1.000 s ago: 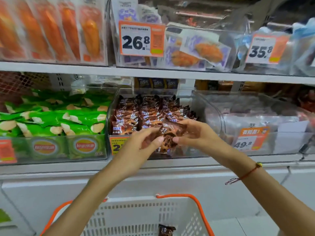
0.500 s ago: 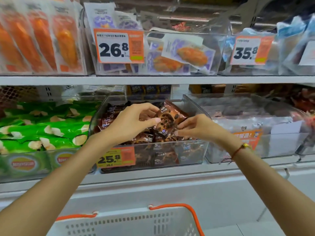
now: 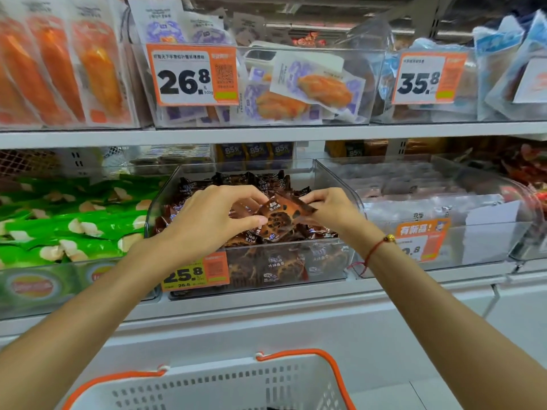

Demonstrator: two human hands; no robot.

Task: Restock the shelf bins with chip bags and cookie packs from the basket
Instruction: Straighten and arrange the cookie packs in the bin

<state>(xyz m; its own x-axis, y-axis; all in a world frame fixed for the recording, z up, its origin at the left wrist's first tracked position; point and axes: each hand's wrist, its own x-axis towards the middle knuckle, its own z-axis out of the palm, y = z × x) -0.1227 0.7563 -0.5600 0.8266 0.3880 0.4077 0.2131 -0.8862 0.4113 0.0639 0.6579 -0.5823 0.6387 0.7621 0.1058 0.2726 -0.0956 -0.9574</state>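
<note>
Brown cookie pack (image 3: 279, 216), dark chips; green chip bags (image 3: 74, 229); white basket (image 3: 207, 389), orange handles (image 3: 331, 365).

Bright, even, diffuse illumination with no visible lamp; the white shelf edge (image 3: 266, 137) is rendered without hard shadows. Soft shade lies beneath the upper shelf, at mid-frame, dimming the rear of the clear bin (image 3: 331, 184). Pale glare streaks the bin walls and the glossy orange packets (image 3: 59, 63) at upper left. Wide-angle distortion bows shelf lines toward the frame edges. Slight softness overall; the basket rim (image 3: 207, 377) at the bottom is mildly blurred.
</note>
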